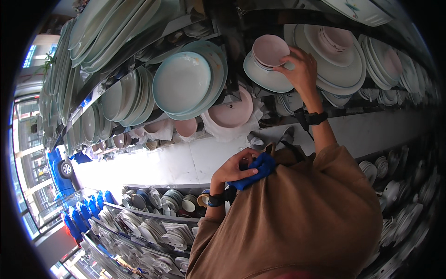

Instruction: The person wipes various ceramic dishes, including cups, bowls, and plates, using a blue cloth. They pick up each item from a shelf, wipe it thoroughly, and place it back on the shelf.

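Observation:
Close to my body, my left hand [237, 165] grips a bunched blue cloth [259, 169]. Up at the shelf, my right hand [301, 68] has its thumb and fingers at the rim of a small pink bowl [270, 50]. Beneath this bowl a second one is partly visible, and under both lies a pale plate [261, 77] with a blue edge. Whether the bowl rests on the stack or is slightly lifted, I cannot tell. Just right of my hand stands a stack of large white plates [348, 75] with pink bowls [336, 37] on top.
Blue-rimmed plates [182, 83] sit left on the same shelf. Below them, a broken-edged or notched pink bowl [231, 110] rests in white wrapping. Crowded racks of dishes [167, 230] line the other side of the tiled aisle floor [177, 160]. A large patterned bowl [362, 12] overhangs at upper right.

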The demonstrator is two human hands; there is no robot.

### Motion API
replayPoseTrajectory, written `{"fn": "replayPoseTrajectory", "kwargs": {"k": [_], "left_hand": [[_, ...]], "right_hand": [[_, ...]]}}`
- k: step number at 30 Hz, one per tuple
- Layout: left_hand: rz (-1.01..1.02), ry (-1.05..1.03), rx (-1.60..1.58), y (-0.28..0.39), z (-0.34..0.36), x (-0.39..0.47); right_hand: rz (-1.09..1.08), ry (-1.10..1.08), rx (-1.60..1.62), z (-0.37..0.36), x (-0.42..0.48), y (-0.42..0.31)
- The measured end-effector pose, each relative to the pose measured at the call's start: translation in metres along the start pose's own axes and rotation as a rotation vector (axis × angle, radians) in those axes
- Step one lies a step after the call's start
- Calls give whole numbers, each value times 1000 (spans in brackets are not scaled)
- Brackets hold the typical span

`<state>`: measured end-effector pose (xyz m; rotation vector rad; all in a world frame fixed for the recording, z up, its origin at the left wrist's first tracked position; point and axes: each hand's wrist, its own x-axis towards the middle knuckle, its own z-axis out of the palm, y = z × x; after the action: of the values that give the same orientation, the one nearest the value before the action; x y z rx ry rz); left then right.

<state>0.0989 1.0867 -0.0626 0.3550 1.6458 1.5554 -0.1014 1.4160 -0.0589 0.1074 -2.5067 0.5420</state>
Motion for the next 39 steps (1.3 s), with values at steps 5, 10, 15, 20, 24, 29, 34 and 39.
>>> {"fn": "replayPoseTrajectory", "kwargs": {"k": [5,10,15,20,24,29,34,39], "left_hand": [[-11,-47,-21,11,-3,9],[31,-53,7,15,3,22],[43,11,102,29,22,39],[30,120,168,44,61,63],[74,217,215,45,100,86],[60,295,209,48,149,108],[79,387,100,35,193,129],[74,428,-15,29,216,145]], "right_hand": [[34,-85,-10,1,-5,7],[-80,-87,28,-11,-6,10],[10,213,0,-49,11,39],[143,307,-314,-76,19,112],[124,145,-317,-81,16,168],[72,159,-107,-86,17,195],[9,206,-11,-82,18,219],[-69,223,118,-100,29,234]]}}
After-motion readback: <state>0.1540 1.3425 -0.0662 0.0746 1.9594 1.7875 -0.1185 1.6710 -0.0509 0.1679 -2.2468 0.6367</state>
